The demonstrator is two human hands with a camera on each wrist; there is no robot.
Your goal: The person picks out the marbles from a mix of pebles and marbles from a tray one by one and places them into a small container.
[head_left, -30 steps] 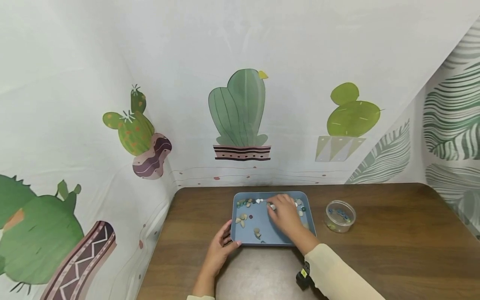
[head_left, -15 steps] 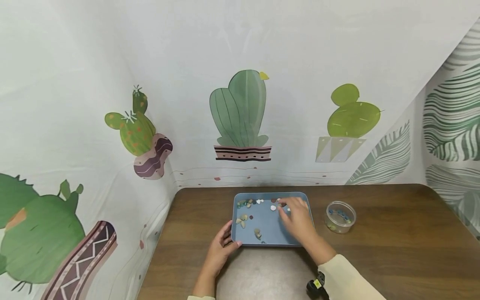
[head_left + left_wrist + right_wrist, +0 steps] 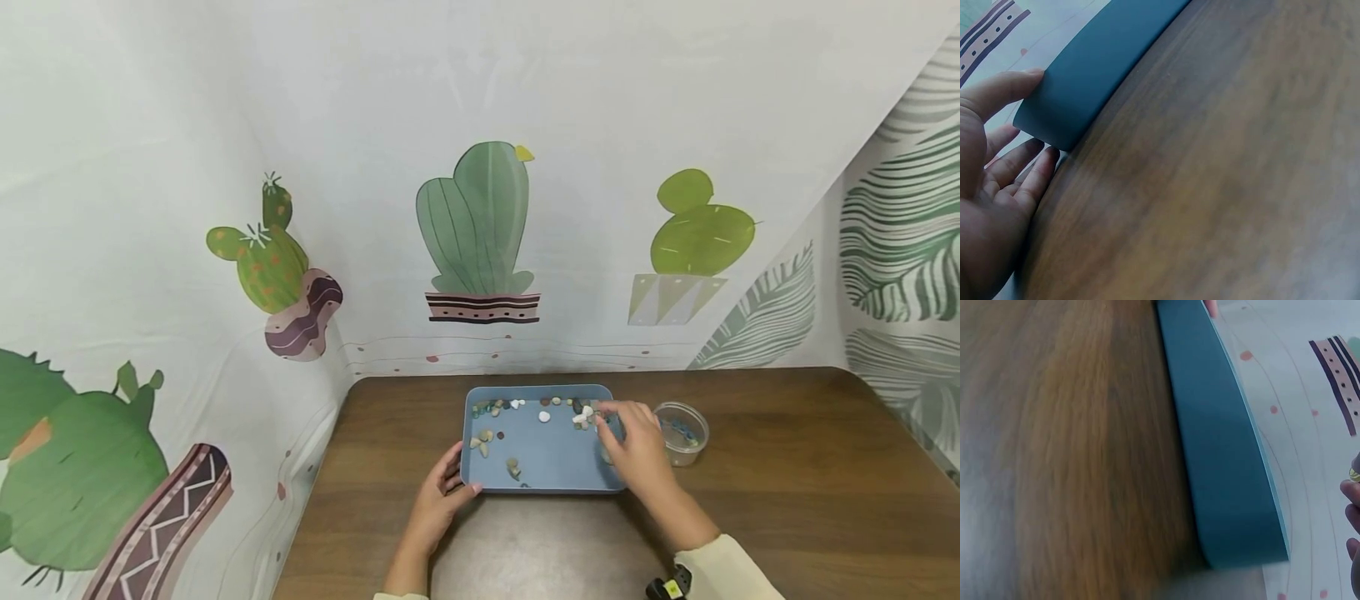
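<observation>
A shallow blue tray (image 3: 558,454) lies on the table with small pebbles in loose groups. My left hand (image 3: 437,500) holds its near left corner, thumb at the rim and fingers against the side, as the left wrist view (image 3: 997,156) also shows. Over the tray's right side is my right hand (image 3: 641,454), thumb and fingertips drawn close. At the edge of the right wrist view they pinch a small yellowish pebble (image 3: 1354,475). White pebbles (image 3: 583,415) cluster beside those fingertips, and one white pebble (image 3: 544,417) lies apart. Part of the tray's right side is hidden by the hand.
A clear round plastic tub (image 3: 682,446) with blue and greenish pieces stands right of the tray, close to my right hand. Tan pebbles (image 3: 480,442) lie at the tray's left. Behind the wooden table (image 3: 795,467) hangs a cactus-print cloth (image 3: 585,250).
My right hand has moved right across the tray, uncovering the lone white pebble and the cluster near the far right corner. The left hand stays on the tray's corner.
</observation>
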